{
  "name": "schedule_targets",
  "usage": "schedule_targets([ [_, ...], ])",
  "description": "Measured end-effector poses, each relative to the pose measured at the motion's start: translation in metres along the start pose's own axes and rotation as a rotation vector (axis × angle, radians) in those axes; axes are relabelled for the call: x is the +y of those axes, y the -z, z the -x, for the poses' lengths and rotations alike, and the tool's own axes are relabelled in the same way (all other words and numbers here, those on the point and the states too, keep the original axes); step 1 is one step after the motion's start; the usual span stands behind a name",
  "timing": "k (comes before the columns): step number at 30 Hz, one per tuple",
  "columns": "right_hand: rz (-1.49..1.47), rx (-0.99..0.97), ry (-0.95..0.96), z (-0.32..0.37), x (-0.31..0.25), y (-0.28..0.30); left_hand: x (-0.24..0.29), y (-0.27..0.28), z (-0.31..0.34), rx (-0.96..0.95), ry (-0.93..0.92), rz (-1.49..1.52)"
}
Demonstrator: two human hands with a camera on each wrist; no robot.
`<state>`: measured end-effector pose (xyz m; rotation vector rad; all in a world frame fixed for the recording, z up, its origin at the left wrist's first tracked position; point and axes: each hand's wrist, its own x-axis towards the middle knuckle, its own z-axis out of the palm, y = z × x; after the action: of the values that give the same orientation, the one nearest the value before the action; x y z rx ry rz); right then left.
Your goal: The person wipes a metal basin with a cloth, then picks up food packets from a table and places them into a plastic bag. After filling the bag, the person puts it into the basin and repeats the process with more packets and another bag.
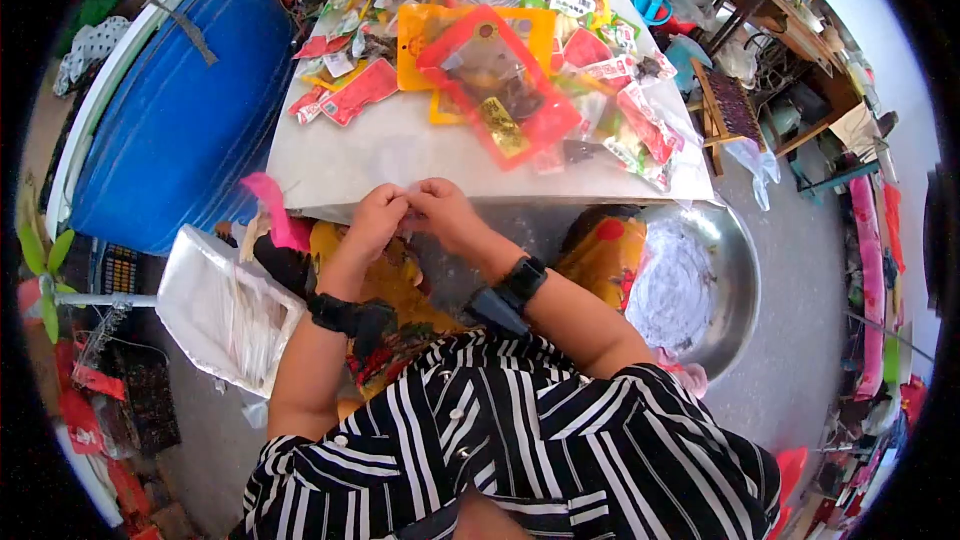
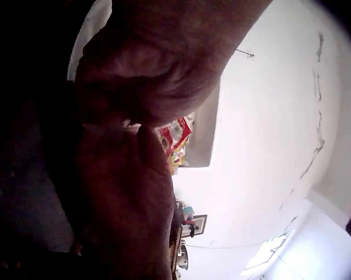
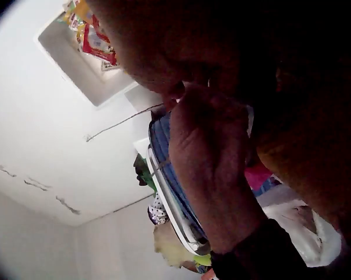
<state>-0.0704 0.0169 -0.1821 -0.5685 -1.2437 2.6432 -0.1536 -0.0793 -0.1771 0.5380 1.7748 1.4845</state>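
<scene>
Both hands meet at the table's front edge in the head view, the left hand (image 1: 375, 223) and the right hand (image 1: 450, 220) with curled fingers and fingertips together. They pinch a small, thin, pale piece, perhaps clear plastic, mostly hidden by the fingers. In the right wrist view a translucent edge (image 3: 250, 119) shows beside the left hand (image 3: 207, 146). The left wrist view is dark, with the right hand (image 2: 126, 192) below the left. Beyond the hands, a red-edged clear packet (image 1: 500, 90) lies over yellow packets (image 1: 415, 48) on the white table (image 1: 340, 165).
More colourful packets (image 1: 360, 92) cover the table's far part. A blue tub (image 1: 165, 130) stands at the left, above a white foam box (image 1: 225, 310) with clear plastic inside. At the right is a metal basin (image 1: 740, 290); a wooden chair (image 1: 715, 105) stands beyond it.
</scene>
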Motion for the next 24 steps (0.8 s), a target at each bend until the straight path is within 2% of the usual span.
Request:
schedule_targets([
  [3,-0.034,0.021,-0.001,-0.006,0.004,0.005,-0.002,-0.001,0.0,0.045,-0.049,-0.003],
  [6,-0.02,0.075,-0.01,-0.007,0.0,0.005,0.004,-0.007,0.001,0.416,-0.313,-0.337],
  [9,-0.1,0.158,0.01,-0.009,0.0,0.001,0.01,-0.007,0.005,0.585,-0.71,-0.686],
  [10,-0.144,0.185,0.022,-0.01,0.001,-0.001,0.012,-0.007,0.008,0.574,-0.672,-0.707],
  [13,0.571,0.195,0.221,-0.02,0.013,0.006,0.014,-0.014,0.011,0.533,-0.537,-0.697],
  [15,0.547,0.163,0.254,-0.024,0.021,0.009,0.013,-0.021,0.012,0.491,-0.411,-0.598],
  [16,0.534,0.147,0.273,-0.026,0.023,0.012,0.011,-0.02,0.009,0.483,-0.405,-0.611],
  [18,0.187,0.126,0.097,-0.012,0.007,0.004,0.002,-0.011,0.002,0.468,-0.391,-0.636],
  [19,0.013,0.115,0.01,-0.005,-0.001,0.0,0.002,-0.007,0.0,0.536,-0.476,-0.715],
  [22,-0.005,0.203,-0.017,0.0,-0.012,0.0,0.015,-0.001,-0.004,0.699,-0.741,-0.965],
  [24,0.443,0.184,0.228,0.002,-0.016,0.013,0.028,-0.004,0.001,0.618,-0.662,-1.04],
])
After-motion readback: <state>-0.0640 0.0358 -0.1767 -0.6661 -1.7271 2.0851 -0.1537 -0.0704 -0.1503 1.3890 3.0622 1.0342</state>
